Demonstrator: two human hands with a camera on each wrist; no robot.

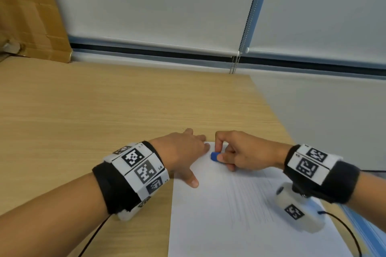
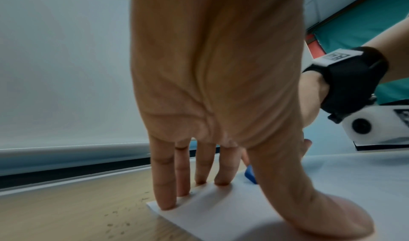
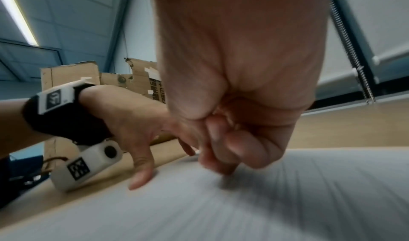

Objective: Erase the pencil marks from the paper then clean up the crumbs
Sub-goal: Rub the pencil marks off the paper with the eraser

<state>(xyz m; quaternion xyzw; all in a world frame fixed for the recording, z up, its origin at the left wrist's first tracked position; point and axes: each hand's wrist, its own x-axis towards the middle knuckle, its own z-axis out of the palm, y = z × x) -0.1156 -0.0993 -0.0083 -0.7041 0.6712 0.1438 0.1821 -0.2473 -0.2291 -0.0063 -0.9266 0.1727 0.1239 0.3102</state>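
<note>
The paper (image 1: 240, 215) is a white sheet that lies flat on the wooden table (image 1: 104, 110), near the table's right edge, and faint grey pencil marks (image 1: 250, 200) run in thin lines over its middle part. At the far left corner of the sheet a small blue eraser (image 1: 215, 156) sits on the paper, and the right hand (image 1: 244, 152) pinches it between the thumb and the bent fingers. In the right wrist view the fingers are curled tight and the eraser itself is hidden behind them, so the contact with the paper is probably there but I cannot see it clearly.

The left hand (image 1: 183, 152) lies spread with straight fingers, and the fingertips (image 2: 168, 206) press on the far corner of the sheet, while the thumb (image 1: 191, 179) rests on its left edge. The two hands are just beside each other. Some small dark crumbs (image 2: 119, 222) lie on the bare wood near that corner (only the left wrist view shows them). Both wrists carry black bands with printed markers. A cardboard box (image 1: 31, 12) stands at the far left, and white roller blinds (image 1: 156, 6) hang behind the table.
</note>
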